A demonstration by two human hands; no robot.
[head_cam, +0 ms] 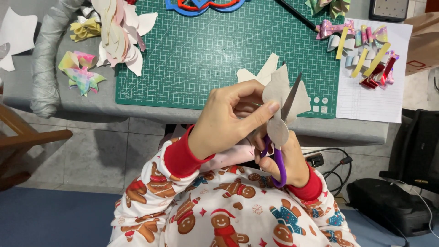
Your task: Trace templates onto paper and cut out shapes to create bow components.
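My left hand (228,120) pinches a beige paper cutout (279,98) with rounded lobes between thumb and fingers, holding it upright over the table's near edge. My right hand (288,160) sits just below it, fingers through the purple handles of a pair of scissors (280,158). The scissor blades (291,98) point up and cross the paper. Both sleeves are white with gingerbread figures and red cuffs. Two more pale paper pieces (258,73) lie on the green cutting mat (206,45) just beyond the hands.
A stack of pale cut shapes (120,32) and colourful paper bows (80,71) lie at the left. Folded strips and bows (366,50) rest on a lined white sheet (372,98) at the right. Below the grey table (68,105) are tiled floor, cables and a black device (388,201).
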